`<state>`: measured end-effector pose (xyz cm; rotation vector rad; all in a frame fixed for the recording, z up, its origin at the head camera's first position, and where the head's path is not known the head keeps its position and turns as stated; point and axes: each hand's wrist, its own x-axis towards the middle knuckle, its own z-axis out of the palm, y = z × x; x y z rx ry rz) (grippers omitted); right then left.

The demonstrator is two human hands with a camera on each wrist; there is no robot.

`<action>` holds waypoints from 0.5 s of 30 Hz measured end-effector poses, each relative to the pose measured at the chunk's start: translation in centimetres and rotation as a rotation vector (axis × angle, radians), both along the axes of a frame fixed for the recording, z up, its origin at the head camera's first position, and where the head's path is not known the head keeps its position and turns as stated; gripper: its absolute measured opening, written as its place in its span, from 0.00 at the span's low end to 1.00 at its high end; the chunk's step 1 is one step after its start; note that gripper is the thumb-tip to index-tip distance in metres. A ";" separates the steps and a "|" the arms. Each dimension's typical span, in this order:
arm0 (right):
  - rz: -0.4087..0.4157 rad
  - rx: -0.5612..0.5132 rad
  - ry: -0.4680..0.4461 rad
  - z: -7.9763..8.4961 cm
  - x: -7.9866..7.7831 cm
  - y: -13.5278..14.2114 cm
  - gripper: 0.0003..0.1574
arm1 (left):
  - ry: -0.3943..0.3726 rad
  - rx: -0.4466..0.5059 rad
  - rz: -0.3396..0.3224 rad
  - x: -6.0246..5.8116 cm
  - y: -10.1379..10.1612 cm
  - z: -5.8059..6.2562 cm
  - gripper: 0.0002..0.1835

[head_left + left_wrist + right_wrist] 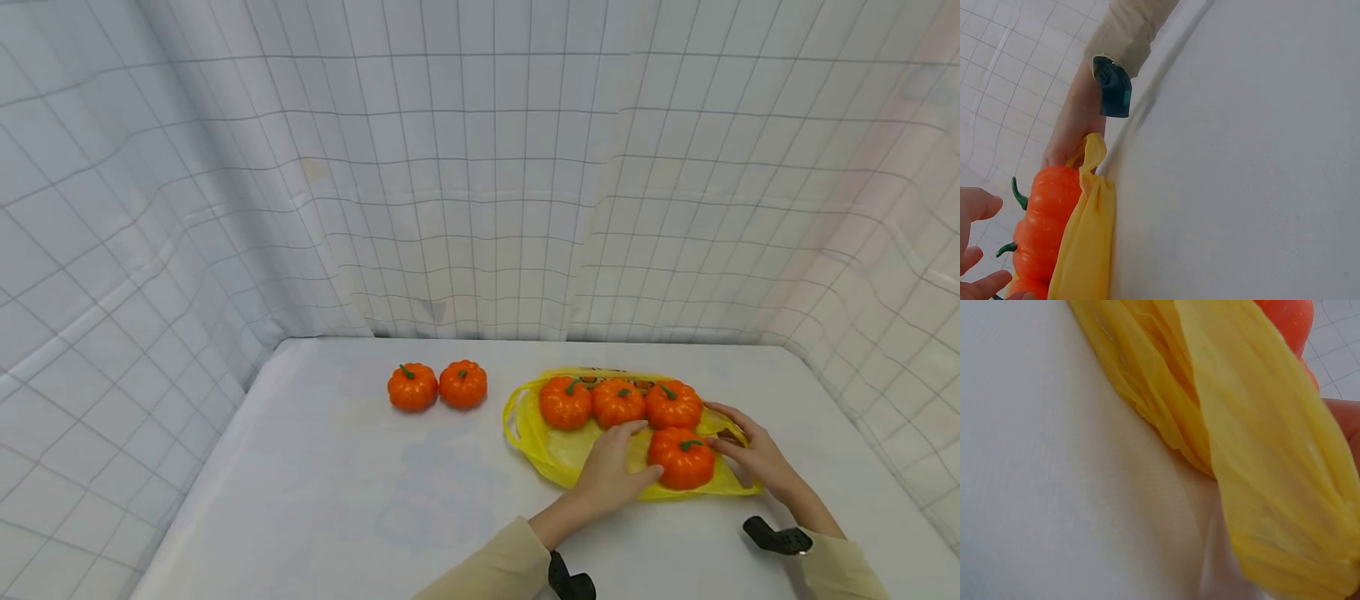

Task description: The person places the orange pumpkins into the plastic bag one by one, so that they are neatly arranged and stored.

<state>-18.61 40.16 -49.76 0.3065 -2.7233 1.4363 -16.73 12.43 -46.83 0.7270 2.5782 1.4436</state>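
Observation:
A yellow plastic bag [551,454] lies spread on the table, with several small orange pumpkins in it. Three form a row at the back, the middle one a pumpkin [618,402] with a green stem; a front pumpkin [681,459] sits before the right end of that row. My left hand [609,479] reaches over the bag's front edge, fingers apart, its thumb right at the front pumpkin's left side. At the bag's right end my right hand [761,457] holds the handle [1094,151], its fingers near the pumpkins. In the right wrist view the bag [1260,425] hides most of that hand.
Two more orange pumpkins, a left one [412,387] and a right one [462,385], sit side by side on the white table [337,500], left of the bag. A white gridded curtain [465,208] encloses the table at the back and sides.

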 end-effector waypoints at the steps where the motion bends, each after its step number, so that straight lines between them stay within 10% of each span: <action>1: 0.003 0.000 -0.003 0.0 0.0 0.0 0.35 | 0.010 0.011 0.001 0.0 -0.3 0.2 0.31; 15: -0.011 0.027 0.003 0.1 0.2 -0.1 0.36 | 0.093 0.140 0.075 -0.7 -5.5 1.8 0.28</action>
